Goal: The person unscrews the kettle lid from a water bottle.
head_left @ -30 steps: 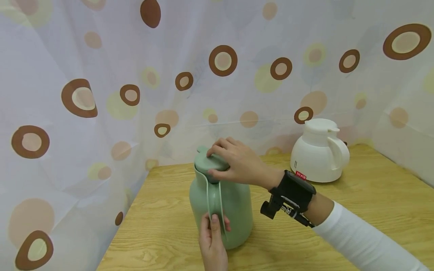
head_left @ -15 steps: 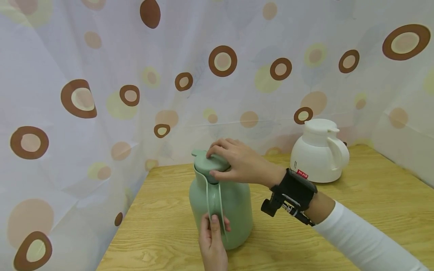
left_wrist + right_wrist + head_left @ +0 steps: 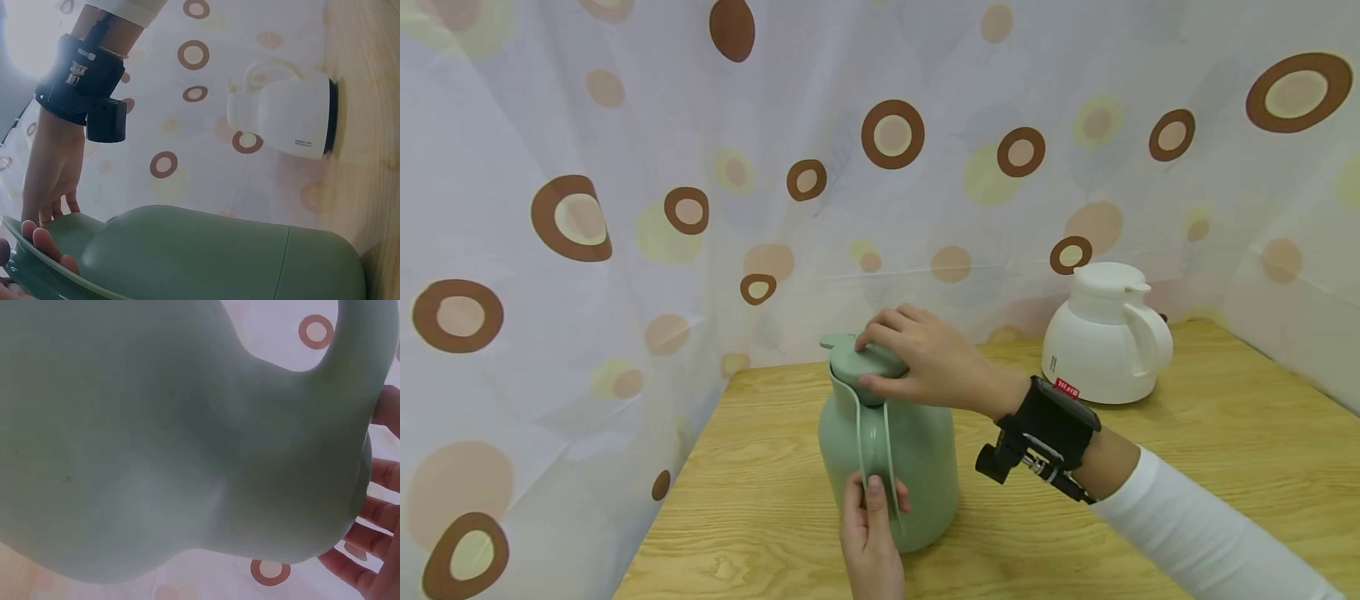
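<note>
A green thermos jug [image 3: 925,475] stands upright on the wooden table [image 3: 760,500], its handle [image 3: 872,437] facing me. My left hand [image 3: 872,529] grips that handle low down, thumb in front and fingertips showing through on the far side. On top, my right hand [image 3: 932,358] holds the round green lid [image 3: 853,363], thumb at its near side and fingers bent over the top. The lid's small tab [image 3: 835,341] sticks out to the left. In the right wrist view the jug's body [image 3: 125,437] fills most of the picture, with my right fingers [image 3: 374,540] at its top end.
A white thermos jug [image 3: 1097,350] with its lid on stands at the back right, its handle toward the right. A white curtain [image 3: 910,217] with brown rings hangs behind the table and along its left side. A black wrist camera [image 3: 1048,425] is strapped to my right wrist.
The lid's tab has swung from the back toward the left, so the lid has turned a little counterclockwise under my right hand. My left hand and the jug's body stay put.
</note>
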Tool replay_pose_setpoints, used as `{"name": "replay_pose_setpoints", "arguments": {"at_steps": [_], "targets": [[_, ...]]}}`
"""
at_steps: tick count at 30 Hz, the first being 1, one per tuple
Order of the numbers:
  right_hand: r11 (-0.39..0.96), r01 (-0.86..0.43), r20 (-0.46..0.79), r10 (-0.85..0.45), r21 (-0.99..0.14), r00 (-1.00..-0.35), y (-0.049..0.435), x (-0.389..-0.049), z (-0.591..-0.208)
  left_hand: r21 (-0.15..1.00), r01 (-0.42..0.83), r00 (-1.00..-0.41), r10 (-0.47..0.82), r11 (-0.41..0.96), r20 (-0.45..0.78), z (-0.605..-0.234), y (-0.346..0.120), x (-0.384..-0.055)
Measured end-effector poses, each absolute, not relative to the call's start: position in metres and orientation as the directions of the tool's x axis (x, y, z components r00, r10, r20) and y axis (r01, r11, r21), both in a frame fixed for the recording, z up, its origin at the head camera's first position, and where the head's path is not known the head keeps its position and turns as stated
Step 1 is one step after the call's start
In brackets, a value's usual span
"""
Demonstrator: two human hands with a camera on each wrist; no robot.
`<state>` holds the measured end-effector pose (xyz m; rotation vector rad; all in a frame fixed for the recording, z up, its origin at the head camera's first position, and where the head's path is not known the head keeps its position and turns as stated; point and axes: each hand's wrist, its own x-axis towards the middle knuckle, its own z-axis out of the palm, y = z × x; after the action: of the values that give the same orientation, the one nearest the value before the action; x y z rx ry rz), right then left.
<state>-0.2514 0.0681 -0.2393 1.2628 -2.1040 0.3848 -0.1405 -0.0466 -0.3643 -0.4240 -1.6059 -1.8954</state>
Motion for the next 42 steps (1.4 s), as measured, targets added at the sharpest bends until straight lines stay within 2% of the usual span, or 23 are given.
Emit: {"name": "replay_pose_setpoints", "arguments": {"at_steps": [4, 12, 16, 23, 27, 33, 42], "targets": [[0.455, -0.889, 0.626, -0.706, 0.042, -0.332, 0.072, -0.253, -0.236, 0.765, 0.639, -0.755, -0.250, -0.076, 0.606, -0.364, -0.047, -0.140], [0.414, -0.908, 0.556, -0.740, -0.069, -0.379, 0.076, -0.255, -0.233, 0.752, 0.655, -0.741, -0.258, -0.076, 0.620, -0.366, -0.047, -0.140], [0.438, -0.899, 0.574, -0.728, -0.030, -0.374, 0.073, -0.252, -0.233, 0.748, 0.660, -0.738, -0.256, -0.077, 0.624, -0.366, -0.048, -0.140], [0.528, -0.843, 0.652, -0.677, 0.107, -0.341, 0.062, -0.246, -0.234, 0.765, 0.641, -0.752, -0.258, -0.071, 0.606, -0.365, -0.049, -0.139], [0.518, -0.847, 0.668, -0.673, 0.120, -0.317, 0.061, -0.246, -0.235, 0.774, 0.629, -0.763, -0.254, -0.077, 0.595, -0.364, -0.048, -0.139], [0.452, -0.890, 0.651, -0.694, 0.058, -0.309, 0.068, -0.251, -0.235, 0.774, 0.628, -0.763, -0.254, -0.077, 0.594, -0.364, -0.048, -0.139], [0.377, -0.923, 0.577, -0.738, -0.078, -0.350, 0.081, -0.256, -0.231, 0.749, 0.657, -0.742, -0.255, -0.089, 0.620, -0.365, -0.045, -0.139]]}}
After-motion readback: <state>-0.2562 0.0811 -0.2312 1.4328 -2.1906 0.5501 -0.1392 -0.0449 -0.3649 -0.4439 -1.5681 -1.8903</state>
